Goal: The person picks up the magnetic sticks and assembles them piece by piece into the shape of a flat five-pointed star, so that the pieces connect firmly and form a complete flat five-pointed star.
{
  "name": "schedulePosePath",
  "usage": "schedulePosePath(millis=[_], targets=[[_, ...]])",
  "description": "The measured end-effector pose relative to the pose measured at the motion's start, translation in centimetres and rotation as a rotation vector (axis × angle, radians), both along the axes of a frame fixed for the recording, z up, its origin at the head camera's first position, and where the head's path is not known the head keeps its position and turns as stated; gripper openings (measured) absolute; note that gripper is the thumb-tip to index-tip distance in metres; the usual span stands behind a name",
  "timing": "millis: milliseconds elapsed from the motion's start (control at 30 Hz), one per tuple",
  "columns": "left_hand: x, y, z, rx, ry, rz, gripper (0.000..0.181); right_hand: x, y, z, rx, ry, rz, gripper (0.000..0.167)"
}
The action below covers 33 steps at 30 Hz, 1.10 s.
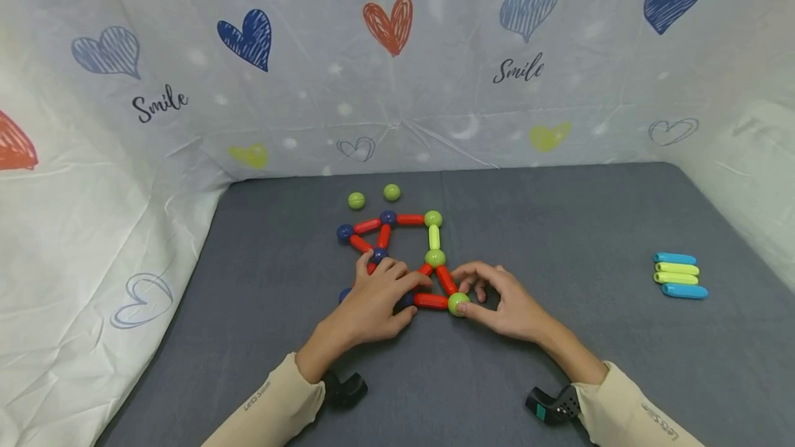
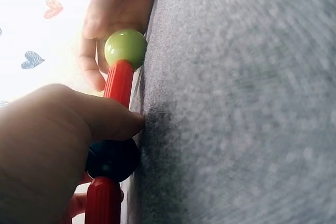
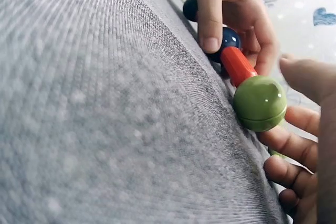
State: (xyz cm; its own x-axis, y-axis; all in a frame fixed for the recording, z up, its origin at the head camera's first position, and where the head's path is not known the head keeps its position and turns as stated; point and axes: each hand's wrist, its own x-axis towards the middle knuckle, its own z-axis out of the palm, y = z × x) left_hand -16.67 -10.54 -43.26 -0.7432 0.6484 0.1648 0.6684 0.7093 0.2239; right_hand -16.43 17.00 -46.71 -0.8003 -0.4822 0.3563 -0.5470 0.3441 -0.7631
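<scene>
white curtain (image 1: 447,74): "Smile" ×2 | left sleeve (image 1: 279,409), right sleeve (image 1: 633,409): lettering unclear

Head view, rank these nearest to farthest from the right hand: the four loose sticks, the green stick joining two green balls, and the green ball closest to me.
From the right hand:
1. Green ball, at the thumb tip.
2. Green stick, farther back and left.
3. Loose sticks, well off to the right.

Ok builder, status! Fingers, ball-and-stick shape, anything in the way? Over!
Left fingers around dark blue ball; right fingers at green ball. Ball-and-stick shape on table, partly hidden. Loose sticks aside, not in the way.
</scene>
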Motion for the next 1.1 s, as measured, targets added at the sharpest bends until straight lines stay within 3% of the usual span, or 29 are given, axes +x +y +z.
schedulePosePath(millis=[167, 300, 433, 567, 733, 867, 933, 1100], targets=[[0.1, 0.1, 0.1, -0.009, 0.032, -0.014, 0.043, -0.3, 0.4, 0.3, -0.07, -0.047, 0.018, 0.034], [0.2, 0.1, 0.1, -0.021, 0.038, -0.02, 0.046, -0.6, 1.7, 1.6, -0.016, -0.076, -0.015, 0.033], [0.2, 0.2, 0.0, -0.035, 0.024, -0.024, 0.047, -1.2, 4.4, 3.2, 0.154, -0.06, -0.118, 0.033], [0.1, 0.1, 0.0, -0.04, 0.009, -0.025, 0.048, -1.8, 8.1, 4.6, 0.322, 0.028, -0.246, 0.034], [0.1, 0.0, 0.1, -0.034, 0.008, -0.025, 0.049, -1.8, 12.6, 5.2, 0.394, 0.156, -0.37, 0.037], [0.0, 0.0, 0.1, -0.03, -0.005, -0.027, 0.049, -1.0, 16.4, 5.4, 0.476, 0.174, -0.467, 0.043], [-0.1, -0.1, 0.1, -0.029, -0.01, -0.027, 0.049, -0.5, 18.4, 5.6, 0.548, 0.139, -0.506, 0.05], [-0.2, -0.2, 0.1, -0.02, -0.017, -0.03, 0.049, 0.7, 23.3, 5.6, 0.724, -0.081, -0.532, 0.089]])
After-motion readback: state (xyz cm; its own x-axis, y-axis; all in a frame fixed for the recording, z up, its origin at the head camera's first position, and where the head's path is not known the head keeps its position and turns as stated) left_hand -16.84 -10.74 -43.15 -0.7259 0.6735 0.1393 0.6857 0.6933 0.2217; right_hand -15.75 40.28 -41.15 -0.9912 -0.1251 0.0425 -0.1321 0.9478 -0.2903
